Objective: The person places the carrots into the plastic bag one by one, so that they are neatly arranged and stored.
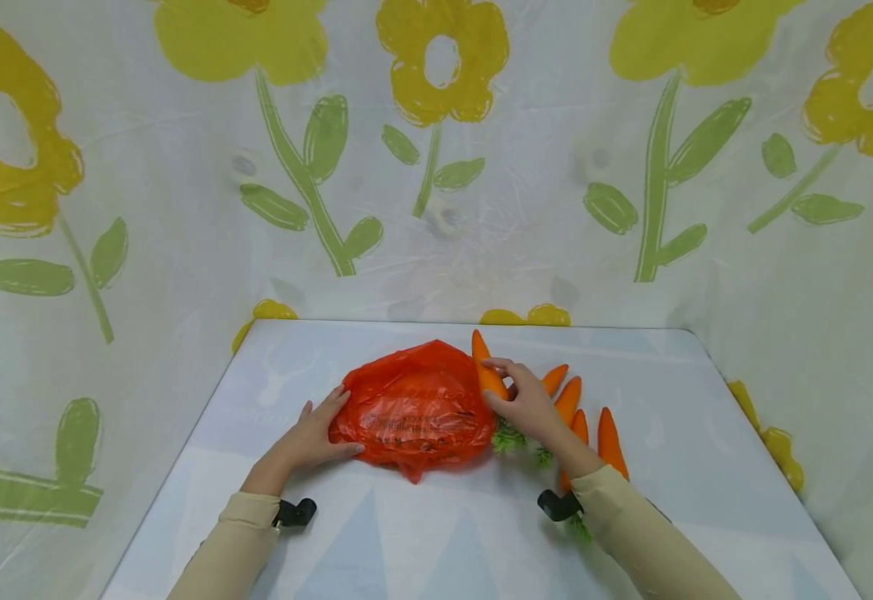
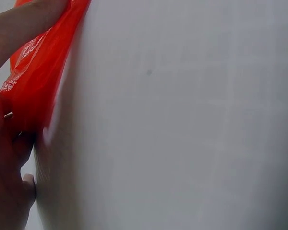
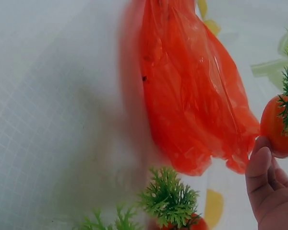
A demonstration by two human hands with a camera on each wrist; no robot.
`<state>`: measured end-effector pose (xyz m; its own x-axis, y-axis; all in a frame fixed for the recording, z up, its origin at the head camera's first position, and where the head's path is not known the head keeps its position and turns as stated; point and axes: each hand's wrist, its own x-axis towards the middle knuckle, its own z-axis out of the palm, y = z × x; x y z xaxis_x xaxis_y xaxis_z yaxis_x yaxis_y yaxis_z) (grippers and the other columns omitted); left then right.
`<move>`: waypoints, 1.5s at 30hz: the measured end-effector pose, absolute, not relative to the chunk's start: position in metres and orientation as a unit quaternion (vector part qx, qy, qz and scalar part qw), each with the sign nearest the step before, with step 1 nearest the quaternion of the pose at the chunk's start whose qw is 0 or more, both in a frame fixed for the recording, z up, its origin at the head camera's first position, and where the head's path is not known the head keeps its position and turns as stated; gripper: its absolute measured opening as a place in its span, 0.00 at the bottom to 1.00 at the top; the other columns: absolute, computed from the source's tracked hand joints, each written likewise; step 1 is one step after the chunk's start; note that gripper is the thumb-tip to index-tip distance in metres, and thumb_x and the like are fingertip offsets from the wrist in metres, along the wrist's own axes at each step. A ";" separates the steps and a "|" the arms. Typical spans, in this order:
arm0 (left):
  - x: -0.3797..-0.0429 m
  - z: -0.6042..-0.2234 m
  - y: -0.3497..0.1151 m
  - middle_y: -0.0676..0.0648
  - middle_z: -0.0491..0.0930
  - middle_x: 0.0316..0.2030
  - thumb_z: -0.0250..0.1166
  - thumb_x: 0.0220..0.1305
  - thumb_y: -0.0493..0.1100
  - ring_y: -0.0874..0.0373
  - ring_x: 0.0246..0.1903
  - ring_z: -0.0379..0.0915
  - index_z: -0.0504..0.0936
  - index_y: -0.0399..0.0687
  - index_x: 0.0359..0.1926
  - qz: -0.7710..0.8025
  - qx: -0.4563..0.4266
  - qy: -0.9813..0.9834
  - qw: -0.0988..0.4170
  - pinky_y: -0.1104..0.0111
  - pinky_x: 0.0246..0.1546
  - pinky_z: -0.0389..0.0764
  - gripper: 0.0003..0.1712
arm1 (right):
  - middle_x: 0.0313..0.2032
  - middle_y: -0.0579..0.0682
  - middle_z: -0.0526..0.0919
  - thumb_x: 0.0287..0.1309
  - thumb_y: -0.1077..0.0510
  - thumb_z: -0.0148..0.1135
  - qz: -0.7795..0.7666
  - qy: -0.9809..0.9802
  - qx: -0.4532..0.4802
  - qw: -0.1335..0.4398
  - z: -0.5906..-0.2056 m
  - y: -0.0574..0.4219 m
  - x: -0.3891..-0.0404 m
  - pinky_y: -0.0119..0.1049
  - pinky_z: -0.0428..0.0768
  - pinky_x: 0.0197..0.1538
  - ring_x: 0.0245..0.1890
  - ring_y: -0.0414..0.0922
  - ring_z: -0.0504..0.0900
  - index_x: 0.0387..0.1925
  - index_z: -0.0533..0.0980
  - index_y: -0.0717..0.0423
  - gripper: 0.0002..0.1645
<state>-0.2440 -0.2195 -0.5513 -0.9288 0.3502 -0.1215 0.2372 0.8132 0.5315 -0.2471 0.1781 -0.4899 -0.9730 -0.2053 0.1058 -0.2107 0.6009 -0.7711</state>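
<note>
A crinkled red plastic bag [image 1: 413, 417] with dark print lies on the table. At its left edge my left hand [image 1: 314, 437] holds the plastic between thumb and fingers; the left wrist view shows the bag [image 2: 41, 72] there. My right hand [image 1: 529, 404] pinches an orange carrot [image 1: 481, 358] at the bag's right edge, its tip pointing up and away. In the right wrist view the held carrot [image 3: 273, 127] has green leafy tops facing the camera, beside the bag's end. Whether the bag's mouth is spread cannot be seen.
Several more carrots lie right of the bag, partly behind my right forearm, one carrot [image 1: 611, 442] farthest right. Green carrot tops [image 1: 509, 437] lie near the bag's right side. The white table [image 1: 654, 375] meets a flower-printed curtain [image 1: 511, 208] at the back and sides.
</note>
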 end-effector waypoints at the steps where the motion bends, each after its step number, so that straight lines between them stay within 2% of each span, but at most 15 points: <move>1: -0.244 -0.552 -0.220 0.39 0.46 0.80 0.73 0.55 0.66 0.36 0.77 0.45 0.53 0.40 0.79 0.264 0.153 0.946 0.108 0.40 0.75 0.34 0.63 | 0.56 0.54 0.78 0.63 0.50 0.66 0.432 -0.894 0.118 0.003 -0.490 0.177 -0.247 0.35 0.77 0.34 0.31 0.46 0.73 0.68 0.73 0.42 0.31; 8: -0.244 -0.553 -0.221 0.39 0.47 0.80 0.73 0.54 0.66 0.36 0.77 0.46 0.54 0.40 0.79 0.269 0.153 0.945 0.103 0.40 0.75 0.34 0.63 | 0.51 0.52 0.77 0.63 0.52 0.67 0.436 -0.890 0.131 0.011 -0.492 0.169 -0.247 0.37 0.76 0.36 0.32 0.46 0.73 0.67 0.74 0.43 0.30; 16: -0.243 -0.553 -0.220 0.38 0.48 0.79 0.73 0.54 0.66 0.37 0.76 0.48 0.55 0.38 0.79 0.275 0.163 0.943 0.094 0.40 0.75 0.34 0.63 | 0.53 0.50 0.78 0.62 0.49 0.67 0.429 -0.894 0.125 0.003 -0.494 0.160 -0.249 0.39 0.77 0.45 0.43 0.47 0.74 0.67 0.74 0.40 0.31; 23: -0.243 -0.551 -0.220 0.38 0.48 0.80 0.74 0.54 0.66 0.36 0.76 0.48 0.55 0.38 0.79 0.278 0.161 0.942 0.099 0.40 0.75 0.34 0.63 | 0.51 0.50 0.78 0.62 0.48 0.66 0.424 -0.896 0.136 0.002 -0.492 0.152 -0.247 0.41 0.77 0.44 0.43 0.47 0.74 0.67 0.74 0.40 0.31; 29: -0.243 -0.552 -0.220 0.38 0.48 0.80 0.74 0.54 0.66 0.36 0.76 0.48 0.55 0.38 0.79 0.275 0.160 0.943 0.097 0.40 0.75 0.34 0.63 | 0.50 0.49 0.76 0.62 0.47 0.65 0.429 -0.894 0.125 -0.022 -0.494 0.145 -0.247 0.41 0.80 0.46 0.45 0.48 0.74 0.66 0.73 0.38 0.31; 39: -0.244 -0.553 -0.220 0.39 0.48 0.80 0.73 0.54 0.66 0.37 0.77 0.47 0.54 0.39 0.79 0.274 0.160 0.943 0.098 0.41 0.76 0.34 0.63 | 0.54 0.48 0.76 0.61 0.48 0.65 0.431 -0.893 0.127 -0.031 -0.501 0.135 -0.247 0.45 0.81 0.50 0.49 0.49 0.75 0.65 0.74 0.36 0.30; 45: -0.244 -0.553 -0.219 0.39 0.48 0.80 0.73 0.55 0.66 0.37 0.77 0.46 0.54 0.40 0.79 0.274 0.158 0.944 0.098 0.41 0.76 0.34 0.63 | 0.53 0.49 0.76 0.61 0.47 0.64 0.424 -0.895 0.132 -0.038 -0.507 0.128 -0.247 0.42 0.80 0.46 0.47 0.48 0.74 0.65 0.73 0.36 0.30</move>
